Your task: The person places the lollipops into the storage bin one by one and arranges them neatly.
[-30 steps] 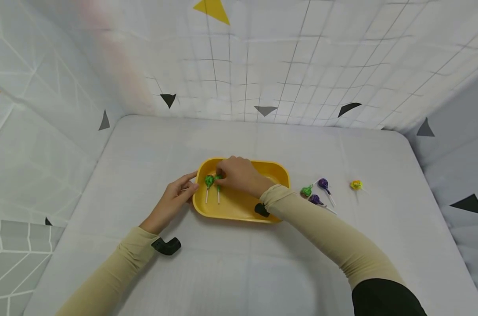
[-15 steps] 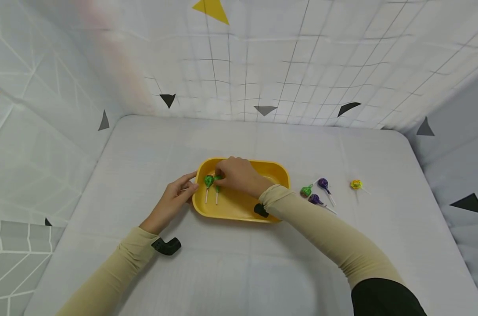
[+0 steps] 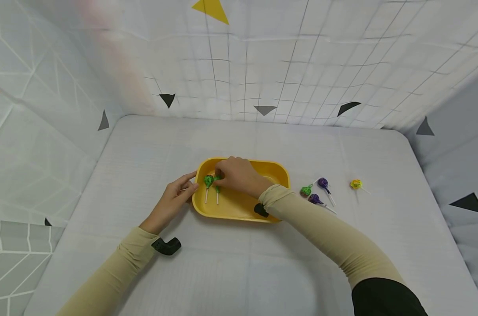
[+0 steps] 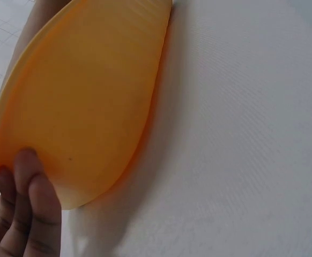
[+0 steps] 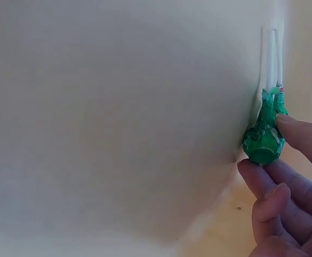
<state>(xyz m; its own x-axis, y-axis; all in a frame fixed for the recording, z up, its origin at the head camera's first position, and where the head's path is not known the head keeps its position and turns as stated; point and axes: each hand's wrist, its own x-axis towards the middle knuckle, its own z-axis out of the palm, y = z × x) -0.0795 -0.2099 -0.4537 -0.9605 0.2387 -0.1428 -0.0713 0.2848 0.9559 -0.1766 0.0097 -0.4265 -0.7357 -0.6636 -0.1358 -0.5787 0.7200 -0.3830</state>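
Note:
A yellow tray stands at the middle of the table. My left hand holds its left end; in the left wrist view, several fingers touch the outer wall. My right hand reaches inside the tray. It pinches a green-wrapped lollipop between thumb and fingers, clearest in the right wrist view. Its white stick points toward the tray's near side. Just left of it, another green lollipop lies in the tray, almost parallel. The right hand partly hides the held lollipop in the head view.
Right of the tray lie a green lollipop and two purple lollipops, close together. Farther right is a yellow lollipop. A white cloth covers the table, with patterned curtains behind and at the sides.
The lollipop in my right hand has shifted very slightly left, closer to the other green one. Both hands otherwise stay nearly still, and the tray has not moved.

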